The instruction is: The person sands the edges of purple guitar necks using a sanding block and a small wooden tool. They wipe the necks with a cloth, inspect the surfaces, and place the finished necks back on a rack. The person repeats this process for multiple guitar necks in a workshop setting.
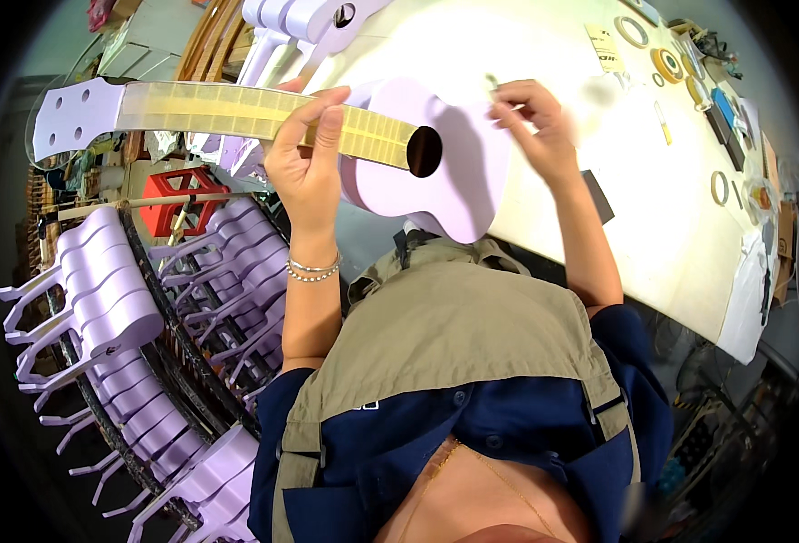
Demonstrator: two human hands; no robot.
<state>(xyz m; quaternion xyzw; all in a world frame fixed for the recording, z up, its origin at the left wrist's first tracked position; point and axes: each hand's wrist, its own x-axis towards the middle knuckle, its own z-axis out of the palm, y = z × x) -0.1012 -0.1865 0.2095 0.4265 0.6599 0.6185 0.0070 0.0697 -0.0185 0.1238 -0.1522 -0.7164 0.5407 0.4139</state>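
Bench (689,262): the largest item I log, a pale, strongly lit top running from upper centre down the right side. Rolls of tape (668,64) and small tools lie scattered along its far right edge; a dark square pad (598,195) sits near the person's right forearm.

Rack (159,299): lower left, a curved dark frame loaded with many lilac ukulele bodies and necks stacked close together. A red stool (182,195) shows behind it. More lilac parts (300,18) stand at top centre.

Apron (454,335): khaki, worn over a dark blue shirt, filling the lower centre of my view.

Ukulele (444,172): lilac, held across the upper middle of the picture. Its body overlaps the near edge of the bench, sound hole facing up; the neck runs left to the headstock (69,118) at upper left, well clear of the bench. The fretboard (236,109) is covered in yellowish masking tape.

Left hand (309,158): closed around the neck just left of the sound hole, fingers curled over the taped fretboard, thumb behind. Bracelets (313,269) on the wrist.

Right hand (531,122): over the lower bout of the body, fingertips pinched on a small thin piece (492,83) at the upper edge. I cannot tell what the piece is; glare off the bench washes it out.
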